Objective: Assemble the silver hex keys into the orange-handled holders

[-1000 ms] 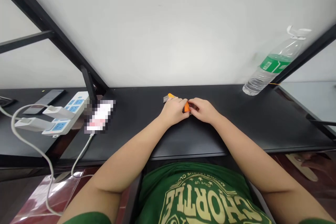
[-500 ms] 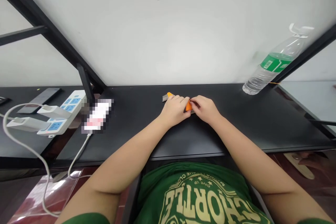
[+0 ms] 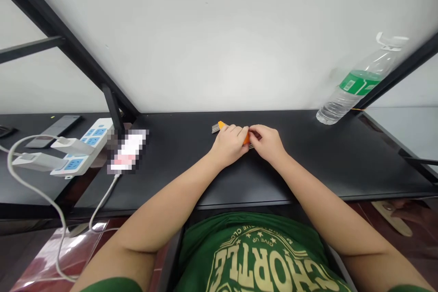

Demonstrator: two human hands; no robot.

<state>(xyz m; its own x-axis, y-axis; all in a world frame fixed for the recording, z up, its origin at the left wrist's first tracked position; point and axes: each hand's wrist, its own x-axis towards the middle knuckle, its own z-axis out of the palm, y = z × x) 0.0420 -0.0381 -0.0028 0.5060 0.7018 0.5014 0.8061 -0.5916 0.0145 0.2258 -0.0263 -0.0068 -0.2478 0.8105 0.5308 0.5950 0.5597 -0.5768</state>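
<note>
Between my hands lies an orange piece (image 3: 222, 124) with a row of several thin metal rods (image 3: 215, 127) sticking out at its left end. More rod ends show below its right end. My left hand (image 3: 232, 143) is wrapped over the middle of it, covering most of its body. At its right end my right hand (image 3: 266, 141) is closed, fingertips pinched together against the orange part. Whether a small item sits in that pinch is hidden by the fingers. Both hands are just above or resting on the black desk (image 3: 171, 155).
A tall water bottle (image 3: 359, 83) with a green label stands at the back right. On the left are a blurred-out phone (image 3: 128, 151) on a cable, a white power strip (image 3: 92, 139) with chargers, and a dark slab-like device (image 3: 54, 131). Black frame bars (image 3: 82, 61) flank the desk.
Very little differs. My right hand has shifted slightly at the orange piece's right end, while my left hand keeps its hold. The whole view has drifted a touch.
</note>
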